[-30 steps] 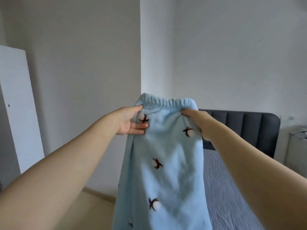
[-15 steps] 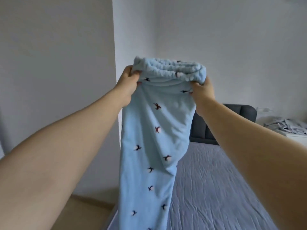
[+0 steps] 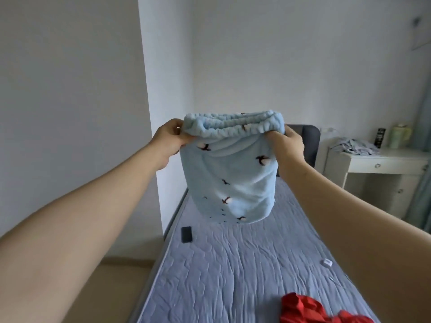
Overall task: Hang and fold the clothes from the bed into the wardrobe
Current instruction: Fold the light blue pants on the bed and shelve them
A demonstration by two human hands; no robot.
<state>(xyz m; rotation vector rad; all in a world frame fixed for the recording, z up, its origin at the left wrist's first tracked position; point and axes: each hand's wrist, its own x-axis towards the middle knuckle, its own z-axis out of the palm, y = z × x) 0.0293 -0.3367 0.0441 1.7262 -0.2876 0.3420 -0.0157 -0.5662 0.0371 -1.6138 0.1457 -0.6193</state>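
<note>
Blue fleece trousers [image 3: 231, 178], pale and with small dark-and-white motifs, hang in the air over the bed [image 3: 233, 264], and you hold them by the elastic waistband. Your left hand [image 3: 169, 141] pinches the left end of the waistband, with the thumb and fingers curled on the gathered edge. Your right hand [image 3: 288, 145] grips the right end in the same way. Both arms are stretched forward, and the waistband is open like a ring between the hands.

Half a second ago the trousers hung straight down, long and narrow, and their legs went out of the bottom of the picture. Now the legs have swung away from you toward the dark headboard [image 3: 311, 141], so the garment looks short and rounded. I cannot tell whether its lower end touches the sheet. Your hands have also come lower in the view, and your head looks more down at the mattress.

Because of this, new things have come into the view. A red garment [image 3: 310, 308] lies crumpled on the near right part of the bed. A black phone [image 3: 186, 234] lies near the left edge, and a small white object [image 3: 327, 262] lies near the right edge. Beside the headboard stands a white desk [image 3: 382, 159] with crumpled grey clothes [image 3: 356, 144] on it. The white panel seen at the left one second ago is no longer in the picture.
</note>
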